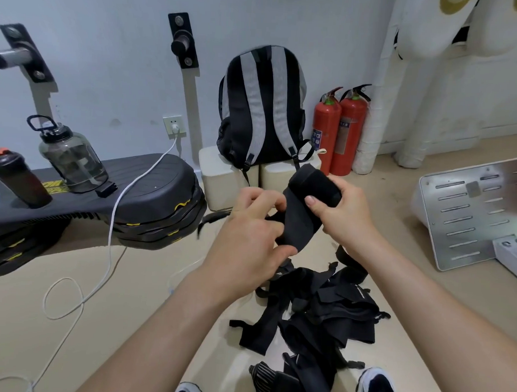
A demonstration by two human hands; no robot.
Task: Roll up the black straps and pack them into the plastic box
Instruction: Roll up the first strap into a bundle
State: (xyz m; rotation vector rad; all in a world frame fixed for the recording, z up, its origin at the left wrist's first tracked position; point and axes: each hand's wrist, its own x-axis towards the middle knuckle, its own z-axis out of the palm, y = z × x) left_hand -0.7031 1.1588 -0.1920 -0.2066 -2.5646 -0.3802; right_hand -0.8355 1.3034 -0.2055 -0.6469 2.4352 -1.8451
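Strap in play: one black strap is up in the air, partly wound into a strap roll (313, 183), in front of the chest and above the floor (131, 279).
Right hand: the right hand (347, 210) is wrapped round the roll, thumb laid across its front. A firm grasp.
Left hand: the left hand (250, 239) pinches the loose tail (297, 223) just below the roll, fingers curled on the fabric.
Key relation: the tail runs down and to the left from the roll into the left hand's fingers. The roll is on the right hand's side and the feed on the left, so my read is that winding turns on the left hand holding that tail taut.
Waiting stock: a pile of black straps (329, 312) lies tangled on the floor below the hands, just ahead of the shoes (376, 387). Plenty left to roll, I'd judge.
Plastic box: I cannot pick it out here.
Around: a backpack (260, 108) leans on the wall, with two fire extinguishers (338, 131) beside it. To the left are a water jug (71, 157), a shaker bottle (17, 178) and a white cable (113, 220). A slotted metal plate (470, 209) sits to the right.
Writing: small white marks on the straps, yellow lettering under the jug and the extinguisher labels are all too small to read.
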